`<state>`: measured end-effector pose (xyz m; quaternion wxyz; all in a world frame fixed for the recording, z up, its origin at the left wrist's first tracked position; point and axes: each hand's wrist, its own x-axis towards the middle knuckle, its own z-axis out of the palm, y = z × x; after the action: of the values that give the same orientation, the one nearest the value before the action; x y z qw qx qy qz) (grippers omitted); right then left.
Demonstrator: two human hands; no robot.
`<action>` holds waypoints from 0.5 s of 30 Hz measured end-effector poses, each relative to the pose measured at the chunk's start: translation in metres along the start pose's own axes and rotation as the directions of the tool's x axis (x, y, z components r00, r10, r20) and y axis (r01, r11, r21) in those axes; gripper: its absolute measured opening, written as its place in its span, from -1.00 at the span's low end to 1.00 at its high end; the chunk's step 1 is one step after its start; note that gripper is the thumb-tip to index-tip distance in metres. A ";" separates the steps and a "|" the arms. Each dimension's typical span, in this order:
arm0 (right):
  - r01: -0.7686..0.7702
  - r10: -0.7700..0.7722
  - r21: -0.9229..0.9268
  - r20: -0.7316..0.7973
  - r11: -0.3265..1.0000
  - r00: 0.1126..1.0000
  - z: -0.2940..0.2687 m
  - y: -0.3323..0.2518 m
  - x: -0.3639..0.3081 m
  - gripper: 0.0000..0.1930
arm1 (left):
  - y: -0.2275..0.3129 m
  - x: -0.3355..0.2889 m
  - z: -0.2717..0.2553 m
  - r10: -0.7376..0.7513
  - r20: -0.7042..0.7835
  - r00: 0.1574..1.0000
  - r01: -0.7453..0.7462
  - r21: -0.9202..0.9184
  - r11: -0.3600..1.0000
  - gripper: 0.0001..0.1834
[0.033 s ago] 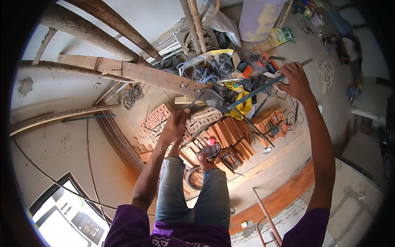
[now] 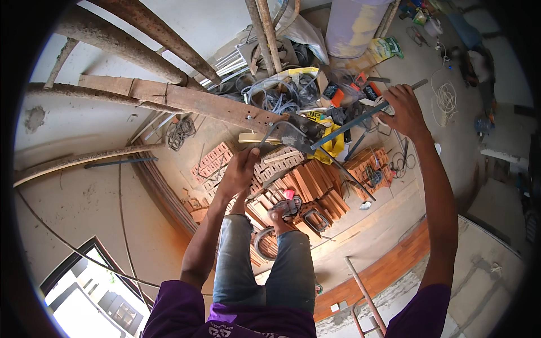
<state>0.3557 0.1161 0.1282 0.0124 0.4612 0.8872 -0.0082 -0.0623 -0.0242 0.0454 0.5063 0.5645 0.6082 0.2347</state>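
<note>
A thin metal rod (image 2: 269, 135) is pinched between the thumb and fingers of my left hand (image 2: 241, 170). Its far end curves into a hook over a dark metal plate (image 2: 294, 135) at the end of a wooden plank (image 2: 217, 109). My right hand (image 2: 402, 110), raised to the right, is wrapped around a long blue-grey metal bar (image 2: 354, 123). The bar slants down leftward, and its lower end reaches the plate. Bolts and small holes show in the plank near the plate. Another dark rod (image 2: 349, 176) extends from beneath the plate toward the lower right.
Stacked bricks (image 2: 211, 160) and reddish-brown slats (image 2: 307, 183) lie below, by my legs. Bags and tubing (image 2: 282, 93) are heaped beyond the plank, near a large pale barrel (image 2: 356, 28). Thick poles (image 2: 121, 45) cross the upper left. A coiled white cable (image 2: 446, 100) rests on the floor at right.
</note>
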 end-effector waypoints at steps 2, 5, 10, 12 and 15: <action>-0.014 0.014 -0.001 -0.024 1.000 1.000 0.002 -0.002 -0.003 -0.45 | 0.000 -0.001 0.001 -0.001 -0.006 1.000 0.001 0.036 0.999 -0.47; -0.023 0.023 -0.001 -0.072 1.000 0.997 0.006 -0.007 -0.010 -0.45 | -0.016 0.002 0.002 0.042 -0.024 0.999 -0.040 0.070 0.997 -0.54; -0.093 0.093 -0.029 -0.019 0.995 0.996 -0.002 -0.019 -0.020 -0.45 | -0.025 0.002 0.006 0.096 -0.028 0.995 -0.094 0.066 0.993 -0.57; -0.129 0.129 -0.034 0.005 0.991 0.992 -0.005 -0.023 -0.027 -0.45 | -0.024 0.002 0.006 0.086 -0.014 0.996 -0.085 0.056 0.995 -0.58; -0.145 0.145 -0.045 -0.005 0.988 0.989 0.002 -0.027 -0.035 -0.47 | -0.031 0.002 0.004 0.148 -0.058 0.987 -0.146 0.034 0.989 -0.59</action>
<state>0.3539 0.0724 0.1275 0.0227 0.5242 0.8512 0.0129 -0.0722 -0.0318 0.0166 0.4605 0.6081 0.5834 0.2791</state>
